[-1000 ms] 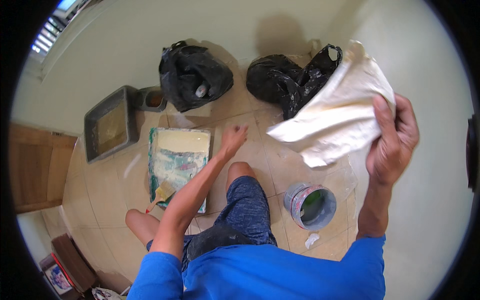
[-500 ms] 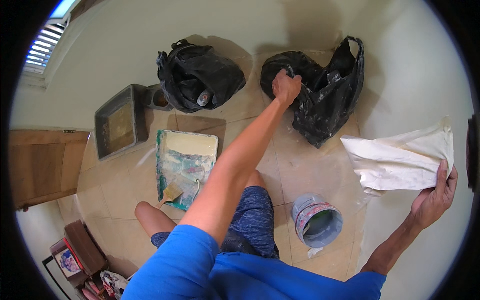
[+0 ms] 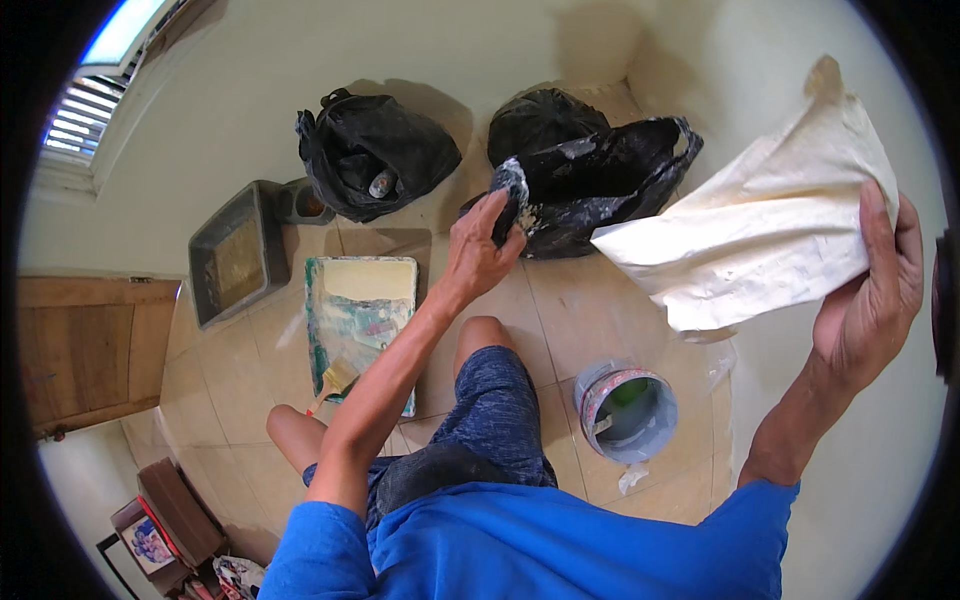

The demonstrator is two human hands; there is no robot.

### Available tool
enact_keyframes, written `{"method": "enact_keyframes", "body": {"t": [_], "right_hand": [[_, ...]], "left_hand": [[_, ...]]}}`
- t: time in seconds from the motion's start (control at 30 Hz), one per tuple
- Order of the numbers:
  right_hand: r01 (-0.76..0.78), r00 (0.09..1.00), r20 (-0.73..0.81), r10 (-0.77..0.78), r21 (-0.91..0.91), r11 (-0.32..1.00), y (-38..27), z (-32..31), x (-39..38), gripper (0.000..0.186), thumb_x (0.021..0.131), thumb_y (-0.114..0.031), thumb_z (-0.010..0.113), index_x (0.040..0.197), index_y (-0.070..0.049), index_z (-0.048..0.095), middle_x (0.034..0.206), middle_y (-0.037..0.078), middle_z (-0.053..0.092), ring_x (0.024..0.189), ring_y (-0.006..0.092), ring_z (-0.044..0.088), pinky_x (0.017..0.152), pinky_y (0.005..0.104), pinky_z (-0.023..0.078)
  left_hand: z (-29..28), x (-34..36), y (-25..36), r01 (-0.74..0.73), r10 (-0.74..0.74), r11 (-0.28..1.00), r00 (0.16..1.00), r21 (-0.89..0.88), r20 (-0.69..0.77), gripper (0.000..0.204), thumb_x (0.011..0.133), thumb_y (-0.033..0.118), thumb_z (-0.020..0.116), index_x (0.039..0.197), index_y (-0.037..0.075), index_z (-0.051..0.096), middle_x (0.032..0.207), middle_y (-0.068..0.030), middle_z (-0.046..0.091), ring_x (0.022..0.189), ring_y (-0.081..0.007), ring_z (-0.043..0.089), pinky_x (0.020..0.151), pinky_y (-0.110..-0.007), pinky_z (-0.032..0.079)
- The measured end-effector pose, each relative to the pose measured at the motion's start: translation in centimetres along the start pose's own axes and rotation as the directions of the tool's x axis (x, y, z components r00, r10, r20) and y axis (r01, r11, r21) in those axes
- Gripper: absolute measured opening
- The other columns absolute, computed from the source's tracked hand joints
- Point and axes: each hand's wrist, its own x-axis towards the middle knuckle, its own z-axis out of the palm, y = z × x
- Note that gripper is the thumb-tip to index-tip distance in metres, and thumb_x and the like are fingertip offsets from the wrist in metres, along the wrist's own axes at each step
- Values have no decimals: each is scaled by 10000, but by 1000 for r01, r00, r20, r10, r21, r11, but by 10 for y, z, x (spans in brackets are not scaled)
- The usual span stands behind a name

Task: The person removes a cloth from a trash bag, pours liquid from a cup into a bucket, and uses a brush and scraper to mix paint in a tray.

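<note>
My left hand (image 3: 480, 250) is closed on the rim of a black plastic bag (image 3: 640, 165), pulling its mouth wide. White smears mark the bag's edge. Off to the right, my right hand (image 3: 868, 295) grips a crumpled, off-white flat sheet or empty sack (image 3: 765, 235) by its side, thumb on top. Its lower left corner hangs close to the bag's right side, and I cannot tell whether it is paper or plastic. Another dark, rounded bundle (image 3: 545, 122) sits just behind the bag, against the wall corner.
A second black bag (image 3: 425, 160) stands farther left, beside a grey trough (image 3: 205, 270). Nearer lie a paint tray (image 3: 370, 283) with cream paint and a brush (image 3: 338, 378). A grey bucket (image 3: 655, 435) stands by my knee. Walls close in ahead and at right.
My left hand has drawn the bag's rim left and toward me, so the mouth gapes wider. My right hand has raised the off-white sheet and brought it closer to the bag.
</note>
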Motion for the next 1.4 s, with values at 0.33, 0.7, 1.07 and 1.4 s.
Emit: {"method": "enact_keyframes", "body": {"t": [0.33,0.7,1.07,1.4], "right_hand": [[-49,983,185,20,152,987,-11,32,-3,149,805,-48,571,939,16,577,892,80,604,830,112,554,791,227,417],[-93,985,144,93,-6,996,94,83,-71,82,794,-69,599,753,-4,569,619,-56,494,548,3,397,485,165,334],[-67,936,295,190,-383,922,228,86,-139,86,735,-91,605,750,-18,563,549,85,511,482,140,472,477,281,373],[-72,914,357,192,-321,944,226,111,-109,111,729,-109,594,755,-4,566,571,111,531,497,151,504,492,283,393]], "left_hand": [[-4,-64,34,51,-47,998,992,-32,114,483,654,75,622,1096,-41,467,1003,-245,548,926,-352,551,820,-343,428],[5,-78,45,168,-140,972,975,-164,170,562,641,108,584,1166,-15,425,1054,-229,538,974,-354,533,857,-343,414],[5,-57,24,295,-309,822,949,-486,53,623,656,5,561,1239,-37,346,1092,-92,511,964,-147,483,866,-259,374],[-8,12,21,224,-240,923,971,-314,-13,553,650,21,530,1183,-34,391,919,-107,566,809,-120,521,721,-237,428]]}}
